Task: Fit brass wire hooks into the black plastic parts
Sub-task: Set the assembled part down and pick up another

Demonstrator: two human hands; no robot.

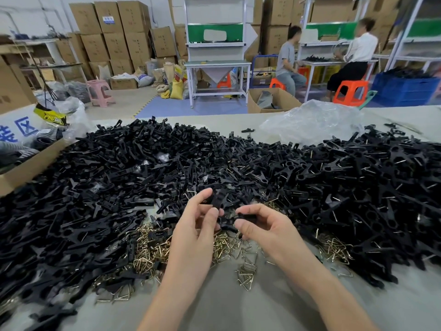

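Grip zone is hard to read: fingers cover the lower end of the black plastic part [218, 199], so I can't tell if a hook sits in it. Left hand [199, 225] pinches that part between thumb and curled fingers. Its long axis runs near upright, top end tilted away and slightly right. Right hand [263, 226] curls round a second black piece [247, 215], mostly hidden, orientation unclear. Both are held just above the table [238, 306], over loose brass wire hooks [152, 249]. Heap of black parts [119, 168] rings them, its left edge cut off. Crumpled plastic bag [310, 120] lies behind.
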